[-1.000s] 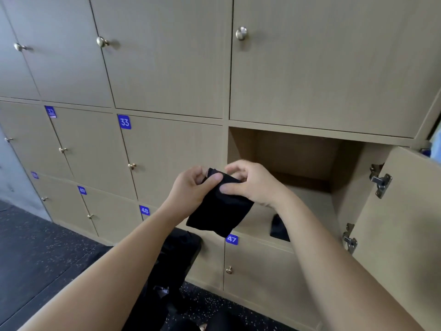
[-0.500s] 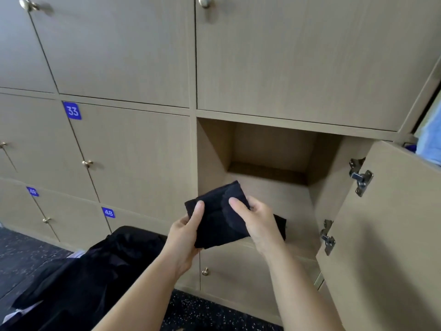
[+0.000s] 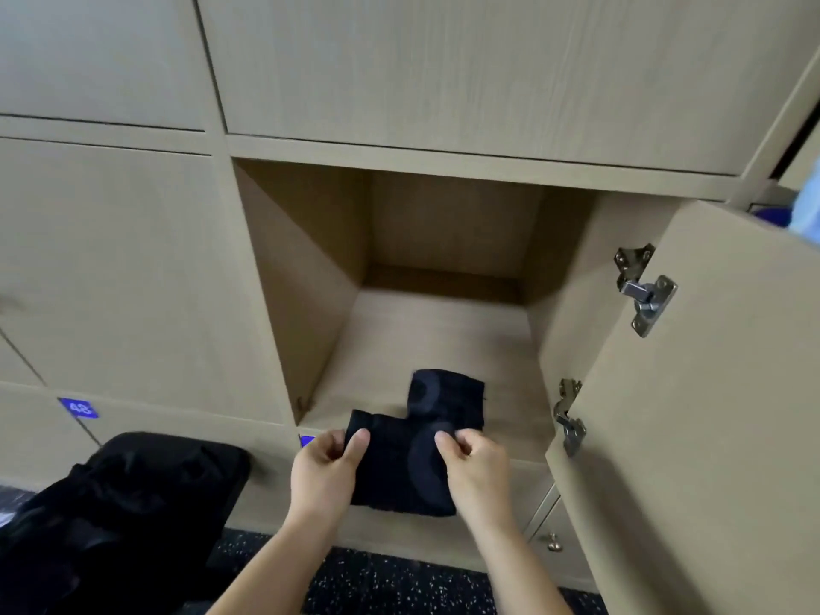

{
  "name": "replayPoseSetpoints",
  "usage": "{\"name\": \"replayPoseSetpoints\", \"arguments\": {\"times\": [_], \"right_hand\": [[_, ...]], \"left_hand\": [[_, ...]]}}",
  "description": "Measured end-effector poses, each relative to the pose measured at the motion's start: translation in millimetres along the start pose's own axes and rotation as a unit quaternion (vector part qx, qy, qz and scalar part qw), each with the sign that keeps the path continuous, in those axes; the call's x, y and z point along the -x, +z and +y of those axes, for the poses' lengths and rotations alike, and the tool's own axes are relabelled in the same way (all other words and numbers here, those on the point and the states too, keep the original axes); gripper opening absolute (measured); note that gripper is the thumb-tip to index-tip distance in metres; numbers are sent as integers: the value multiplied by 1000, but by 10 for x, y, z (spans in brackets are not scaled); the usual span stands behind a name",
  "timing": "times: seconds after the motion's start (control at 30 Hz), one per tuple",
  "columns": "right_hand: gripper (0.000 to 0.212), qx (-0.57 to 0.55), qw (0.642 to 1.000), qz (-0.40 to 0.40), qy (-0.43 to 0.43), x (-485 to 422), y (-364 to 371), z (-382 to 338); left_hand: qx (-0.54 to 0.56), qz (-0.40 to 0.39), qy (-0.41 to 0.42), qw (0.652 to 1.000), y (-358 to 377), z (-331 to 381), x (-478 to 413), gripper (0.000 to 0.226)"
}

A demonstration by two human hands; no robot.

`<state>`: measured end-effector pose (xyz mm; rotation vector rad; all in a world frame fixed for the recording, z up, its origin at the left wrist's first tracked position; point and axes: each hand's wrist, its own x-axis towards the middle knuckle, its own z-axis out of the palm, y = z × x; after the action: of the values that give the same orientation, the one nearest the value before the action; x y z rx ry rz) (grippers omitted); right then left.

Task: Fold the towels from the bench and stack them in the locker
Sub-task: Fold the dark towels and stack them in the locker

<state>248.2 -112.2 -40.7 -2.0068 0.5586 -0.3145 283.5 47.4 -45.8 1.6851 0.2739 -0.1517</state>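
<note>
A wall of pale wooden lockers fills the frame. At lower centre, before the open locker (image 3: 443,321), a folded black towel (image 3: 395,474) is pinched by the left grip (image 3: 324,472) and the right grip (image 3: 479,468). A second towel (image 3: 448,392) is laid just inside.

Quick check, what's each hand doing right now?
Left hand: grips the towel.
Right hand: pinches the same towel.
</note>
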Motion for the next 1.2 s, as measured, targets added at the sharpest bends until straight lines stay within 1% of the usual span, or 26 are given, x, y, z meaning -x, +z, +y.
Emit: {"name": "replayPoseSetpoints", "arguments": {"times": [0.07, 0.13, 0.17, 0.23, 0.33, 0.5, 0.63, 0.73, 0.83, 0.93, 1.0, 1.07, 1.13, 1.17, 1.2], "right_hand": [[17, -12, 996, -58, 61, -73, -37, 93], [25, -8, 993, -64, 94, -225, -60, 170], [28, -1, 994, -52, 91, -334, -76, 194], [26, 14, 997, -17, 73, -595, -104, 199], [27, 43, 998, 30, 47, -999, -95, 228], [26, 72, 995, 62, 31, -1455, 22, 426], [26, 77, 994, 68, 32, -1580, 119, 631], [26, 76, 994, 79, 31, -1588, 166, 746], [26, 60, 994, 91, 24, -1607, 185, 785], [28, 67, 993, 93, 18, -1617, 159, 779], [31, 96, 990, 104, -11, -1577, 127, 761], [33, 153, 976, 128, -83, -1491, 85, 728], [37, 211, 954, 112, -180, -1424, 73, 721], [39, 236, 943, 93, -213, -1407, 85, 745], [41, 256, 937, 71, -226, -1395, 100, 781]], "left_hand": [[-3, -12, -36, 999, 91, -122, -119, 30], [-20, -24, -44, 999, 228, -133, -272, 20], [-35, -34, -37, 998, 305, -97, -358, 18], [-68, -50, -4, 996, 478, 7, -567, 15], [-106, -46, 53, 992, 743, 163, -908, 12], [-131, -54, 58, 988, 1033, 168, -1271, 10], [-152, -61, 70, 984, 1114, 17, -1367, 10], [-169, -68, 88, 979, 1152, -100, -1366, 5], [-179, -76, 104, 975, 1168, -134, -1369, 23], [-188, -83, 133, 970, 1165, -92, -1367, 29], [-234, -80, 182, 952, 1140, -87, -1362, 33], [-295, -83, 242, 921, 1088, -123, -1348, 42], [-362, -101, 303, 876, 1040, -157, -1307, 48], [-388, -118, 328, 853, 1025, -176, -1284, 49], [-409, -138, 343, 834, 1021, -201, -1268, 50]]}}
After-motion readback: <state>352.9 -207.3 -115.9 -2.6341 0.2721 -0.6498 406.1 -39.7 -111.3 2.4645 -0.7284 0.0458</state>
